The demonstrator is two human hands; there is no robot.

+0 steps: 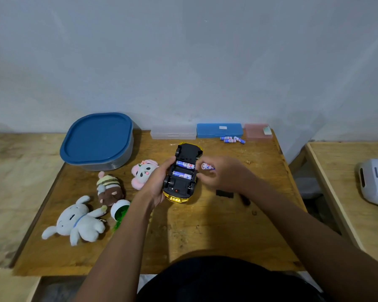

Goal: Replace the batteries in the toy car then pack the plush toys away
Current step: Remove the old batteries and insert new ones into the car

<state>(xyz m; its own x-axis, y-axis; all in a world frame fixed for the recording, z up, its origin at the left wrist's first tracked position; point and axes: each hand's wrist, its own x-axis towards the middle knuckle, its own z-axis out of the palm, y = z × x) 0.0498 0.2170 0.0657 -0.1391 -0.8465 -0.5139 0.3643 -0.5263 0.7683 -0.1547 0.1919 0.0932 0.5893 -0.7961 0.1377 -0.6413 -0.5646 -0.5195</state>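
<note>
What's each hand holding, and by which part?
Left hand grips the upturned toy car along one side, mid-body. Right hand pinches a battery by one end.

Upturned toy car (182,173) between hands, battery (207,166) alongside

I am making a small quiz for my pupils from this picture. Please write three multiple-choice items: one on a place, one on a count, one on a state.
1. Where do the loose batteries lie?
A. in front of the blue case
B. on the floor
C. on top of the car

2. How many batteries sit in the car?
A. none
B. two
C. four

3. What does the right hand do?
A. lies open and empty
B. grips the car
C. pinches a battery

Key:
1. A, they lie just before the case.
2. B, two seated batteries show in its open underside.
3. C, its fingers pinch one battery beside the car.
</note>
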